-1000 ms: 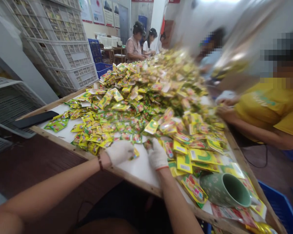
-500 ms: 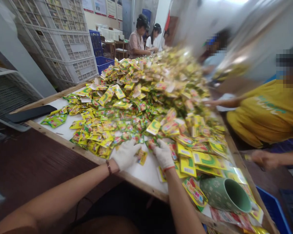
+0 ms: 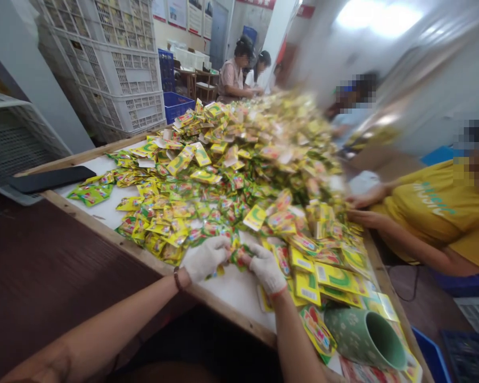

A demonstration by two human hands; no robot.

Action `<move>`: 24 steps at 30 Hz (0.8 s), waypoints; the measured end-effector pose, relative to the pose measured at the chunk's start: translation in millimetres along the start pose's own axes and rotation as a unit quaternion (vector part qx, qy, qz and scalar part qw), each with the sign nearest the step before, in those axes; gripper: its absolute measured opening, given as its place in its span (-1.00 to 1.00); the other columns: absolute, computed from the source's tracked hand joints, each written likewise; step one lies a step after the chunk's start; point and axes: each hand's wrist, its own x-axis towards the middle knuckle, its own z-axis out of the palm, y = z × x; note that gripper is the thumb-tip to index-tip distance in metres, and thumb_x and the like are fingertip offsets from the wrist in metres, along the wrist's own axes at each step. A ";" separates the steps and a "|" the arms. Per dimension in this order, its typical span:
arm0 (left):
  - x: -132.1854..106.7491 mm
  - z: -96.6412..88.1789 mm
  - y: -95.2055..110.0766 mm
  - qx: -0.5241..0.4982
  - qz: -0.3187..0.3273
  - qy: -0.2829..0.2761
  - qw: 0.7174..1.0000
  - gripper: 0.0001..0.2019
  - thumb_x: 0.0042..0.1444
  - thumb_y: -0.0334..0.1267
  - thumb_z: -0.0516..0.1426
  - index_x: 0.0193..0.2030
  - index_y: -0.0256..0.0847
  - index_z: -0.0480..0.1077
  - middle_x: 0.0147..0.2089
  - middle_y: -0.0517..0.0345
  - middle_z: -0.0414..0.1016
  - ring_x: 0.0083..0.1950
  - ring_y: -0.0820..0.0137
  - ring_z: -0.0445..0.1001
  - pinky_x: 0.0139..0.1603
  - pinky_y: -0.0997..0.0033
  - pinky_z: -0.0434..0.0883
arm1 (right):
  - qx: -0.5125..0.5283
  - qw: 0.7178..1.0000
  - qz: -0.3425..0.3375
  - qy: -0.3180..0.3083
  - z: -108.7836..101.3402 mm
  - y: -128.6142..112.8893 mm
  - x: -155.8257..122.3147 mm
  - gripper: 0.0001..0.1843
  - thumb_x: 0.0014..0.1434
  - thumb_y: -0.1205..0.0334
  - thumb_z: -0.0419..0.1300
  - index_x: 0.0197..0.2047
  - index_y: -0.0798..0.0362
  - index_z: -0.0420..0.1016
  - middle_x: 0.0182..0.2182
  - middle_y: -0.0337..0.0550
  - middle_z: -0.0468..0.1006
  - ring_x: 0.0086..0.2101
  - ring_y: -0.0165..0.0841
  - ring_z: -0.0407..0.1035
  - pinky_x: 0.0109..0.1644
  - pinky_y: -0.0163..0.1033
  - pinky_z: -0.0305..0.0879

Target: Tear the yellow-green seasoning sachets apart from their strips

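Note:
My left hand [image 3: 206, 259], in a white fingertip-baring glove, has its fingers closed at one edge of a small green and red candy packet [image 3: 238, 254]. The packet's other side is pinched by my right hand [image 3: 266, 267], gloved the same way. Both hands hover low over the white tabletop [image 3: 233, 290] near its front edge. A small yellow packet [image 3: 217, 272] lies partly hidden under my left fingers. To the left spreads a heap of yellow-green packets [image 3: 159, 221]. Flat yellow cards [image 3: 306, 271] are stacked right beside my right hand.
A tall mound of yellow packages [image 3: 239, 143] covers the table's middle. A green mug [image 3: 367, 338] lies on its side at front right; a dark phone-like slab [image 3: 54, 178] rests at the left corner. White crates [image 3: 123, 74] stand behind. A co-worker in a yellow shirt [image 3: 435, 213] sits right.
My left hand has come across to the green packet, so both hands now grip it between them. The yellow-shirted co-worker's hands have moved to the table edge. The view has shifted slightly.

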 end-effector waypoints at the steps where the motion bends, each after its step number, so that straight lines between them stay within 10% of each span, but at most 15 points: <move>1: 0.0 -0.2 0.2 0.001 0.003 -0.001 1.000 -0.76 0.04 -0.07 0.07 -0.47 -0.19 0.25 -0.54 0.26 0.28 -0.49 0.49 0.33 -0.47 0.54 0.29 | -0.002 1.000 -0.001 -0.001 -0.2 -0.3 -0.3 -0.69 -0.19 0.11 0.41 -0.41 0.15 0.54 -0.71 -0.37 0.31 -0.63 -0.54 0.08 -0.58 -0.41 0.02; 8: -2.2 0.5 3.8 0.054 0.051 0.022 0.997 -0.77 0.01 -0.14 0.11 -0.53 -0.20 0.20 -0.52 0.28 0.22 -0.44 0.50 0.23 -0.44 0.53 0.22 | 0.027 0.998 -0.048 0.016 6.7 -8.3 0.3 -0.57 -0.18 0.12 0.37 -0.18 0.06 0.52 -0.31 -0.19 0.56 -0.34 -0.36 0.39 -0.27 -0.29 0.37; 12: 5.5 -1.9 14.7 0.115 0.079 0.024 0.990 -0.81 0.09 -0.22 0.03 -0.52 -0.19 0.22 -0.51 0.25 0.27 -0.43 0.46 0.26 -0.40 0.48 0.26 | 0.048 0.998 -0.039 0.011 8.0 -12.4 2.8 -0.65 -0.09 0.08 0.30 -0.22 0.07 0.54 -0.41 -0.18 0.57 -0.40 -0.32 0.43 -0.38 -0.26 0.40; 18: 69.2 -3.0 48.5 0.345 0.208 0.004 0.915 -0.69 -0.01 -0.39 0.09 -0.07 -0.20 0.38 0.04 -0.06 0.37 0.10 0.18 0.29 0.18 0.12 0.22 | 0.114 0.984 -0.019 0.137 1.5 -4.2 9.5 -0.50 -0.08 0.03 0.31 -0.08 0.11 0.47 -0.41 -0.14 0.55 -0.50 -0.36 0.41 -0.58 -0.34 0.29; 24: 117.4 -14.6 88.4 0.443 0.192 -0.050 0.875 -0.72 0.17 -0.37 -0.07 -0.16 -0.19 0.45 -0.02 0.01 0.46 0.00 0.30 0.41 0.07 0.31 0.32 | 0.176 0.963 -0.056 0.196 -11.4 5.6 13.3 -0.43 -0.04 -0.05 0.31 -0.02 0.10 0.43 -0.49 -0.26 0.49 -0.60 -0.47 0.30 -0.57 -0.34 0.23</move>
